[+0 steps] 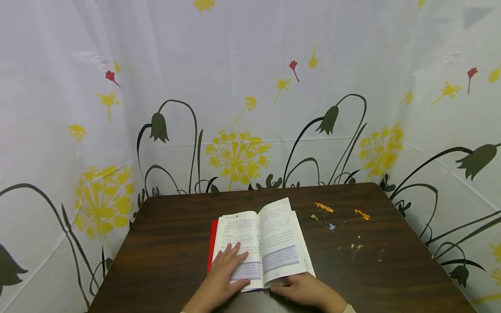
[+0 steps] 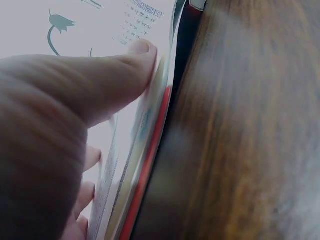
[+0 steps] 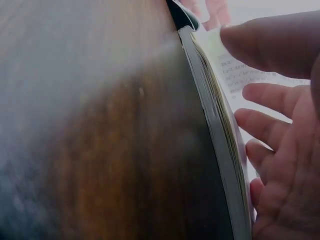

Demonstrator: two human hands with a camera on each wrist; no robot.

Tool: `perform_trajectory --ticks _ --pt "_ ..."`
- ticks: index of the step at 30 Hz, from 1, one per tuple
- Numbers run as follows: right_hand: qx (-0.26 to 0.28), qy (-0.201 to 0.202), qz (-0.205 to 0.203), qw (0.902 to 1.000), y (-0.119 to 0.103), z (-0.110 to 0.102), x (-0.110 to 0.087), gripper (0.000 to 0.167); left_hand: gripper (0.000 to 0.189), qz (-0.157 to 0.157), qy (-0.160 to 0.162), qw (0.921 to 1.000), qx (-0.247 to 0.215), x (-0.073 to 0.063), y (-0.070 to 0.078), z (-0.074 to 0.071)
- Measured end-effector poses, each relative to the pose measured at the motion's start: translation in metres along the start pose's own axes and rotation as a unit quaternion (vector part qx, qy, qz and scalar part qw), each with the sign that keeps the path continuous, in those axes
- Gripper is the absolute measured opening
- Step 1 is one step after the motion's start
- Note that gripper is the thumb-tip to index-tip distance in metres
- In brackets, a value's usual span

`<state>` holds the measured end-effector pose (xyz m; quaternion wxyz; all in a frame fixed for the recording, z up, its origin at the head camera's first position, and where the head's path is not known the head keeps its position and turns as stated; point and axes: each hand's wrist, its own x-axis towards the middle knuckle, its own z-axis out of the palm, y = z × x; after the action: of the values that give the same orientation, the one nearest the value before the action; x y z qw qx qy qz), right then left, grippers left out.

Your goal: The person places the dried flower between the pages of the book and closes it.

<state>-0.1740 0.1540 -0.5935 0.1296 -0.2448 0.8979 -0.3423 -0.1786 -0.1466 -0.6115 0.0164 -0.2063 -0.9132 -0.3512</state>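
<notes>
An open book [image 1: 240, 226] with printed pages lies on the dark wooden table, its red cover [image 1: 212, 241] showing along the left side. My left hand [image 1: 224, 271] rests on the left page with fingers spread, the thumb [image 2: 142, 52] by the lower edge. One right-hand page [image 1: 278, 243] stands lifted and curved above the pages beneath. At its lower corner is my right hand [image 1: 305, 289], fingertips partly hidden under that page. In the right wrist view its fingers [image 3: 267, 127] lie loosely extended at the page, with the thumb apart from them.
Small pressed flowers lie on the table [image 1: 168, 248] right of the book: an orange sprig [image 1: 324, 208], another orange sprig [image 1: 362, 214], a blue bloom [image 1: 332, 226] and pale stems [image 1: 356, 248]. Behind the table hangs a white curtain [image 1: 235, 65] with a flower print.
</notes>
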Motion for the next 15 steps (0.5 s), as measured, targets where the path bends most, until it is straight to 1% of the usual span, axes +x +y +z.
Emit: perform_trajectory --ticks 3,6,8,9,11,13,14,15 --pt "-0.033 0.009 -0.029 0.9990 0.002 0.002 0.001 0.044 0.065 -0.005 0.005 1.0000 -0.004 0.000 0.000 0.001" --pt "-0.069 0.027 -0.079 0.9941 0.006 0.006 0.005 0.048 0.061 -0.014 0.011 0.9998 -0.013 0.000 0.000 0.002" --pt "-0.092 0.041 -0.122 0.9874 0.009 0.008 0.007 0.053 0.058 -0.018 0.017 0.9995 -0.018 0.000 0.000 0.002" --pt "-0.103 0.046 -0.142 0.9833 0.010 0.009 0.009 0.058 0.057 -0.016 0.024 0.9994 -0.016 0.000 -0.001 0.002" --pt "-0.122 0.047 -0.174 0.9760 0.012 0.009 0.012 0.062 0.055 -0.013 0.040 0.9990 -0.014 0.000 -0.001 0.003" --pt "-0.128 0.034 -0.185 0.9738 0.011 0.009 0.014 0.066 0.055 0.001 0.062 0.9981 -0.007 0.001 -0.003 0.004" --pt "-0.126 0.024 -0.184 0.9745 0.010 0.009 0.014 0.069 0.058 -0.002 0.069 0.9973 -0.023 0.001 -0.003 0.004" --pt "-0.127 0.018 -0.183 0.9747 0.009 0.009 0.015 0.070 0.055 -0.007 0.077 0.9969 -0.017 0.001 -0.003 0.005"
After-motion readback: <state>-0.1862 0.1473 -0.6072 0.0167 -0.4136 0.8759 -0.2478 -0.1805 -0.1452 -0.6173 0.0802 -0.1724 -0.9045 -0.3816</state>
